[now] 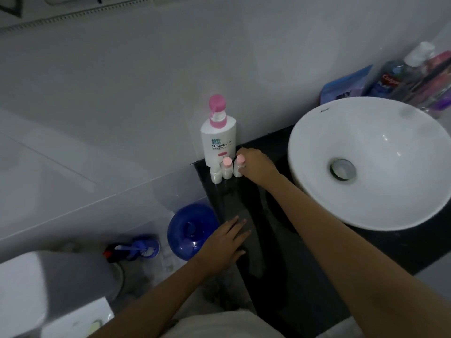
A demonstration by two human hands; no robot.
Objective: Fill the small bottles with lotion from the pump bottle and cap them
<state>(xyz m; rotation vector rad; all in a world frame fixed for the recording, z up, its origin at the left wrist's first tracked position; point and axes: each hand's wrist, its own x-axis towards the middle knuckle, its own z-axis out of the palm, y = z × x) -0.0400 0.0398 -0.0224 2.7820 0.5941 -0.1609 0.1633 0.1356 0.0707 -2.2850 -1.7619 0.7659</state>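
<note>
The big white pump bottle with the pink pump top [218, 140] stands up straight at the far left corner of the shiny black counter [280, 252], against the pale wall. Three small white plastic bottles stand in a row right in front of the pump bottle, touching or almost touching each other. The middle small bottle [227, 168] and the right small bottle [238, 165] wear round pink caps. The left small bottle [216, 175] looks like it has no pink cap, but it is blurry, so I cannot be sure.

The right hand [256, 167] reaches to the right small bottle, just to the right of the pump bottle. Its fingers curl by that bottle and look like they touch it, but I cannot tell if they are holding it tight. The left hand [225, 240] lies flat and open on the counter's edge, much nearer the person and well apart from the pump bottle. It holds nothing.

So the right hand is the closer one. All the bottles stand tall, so I think a grab from the side would work best. The uncapped-looking bottle is farthest from that hand, past the other two.
</note>
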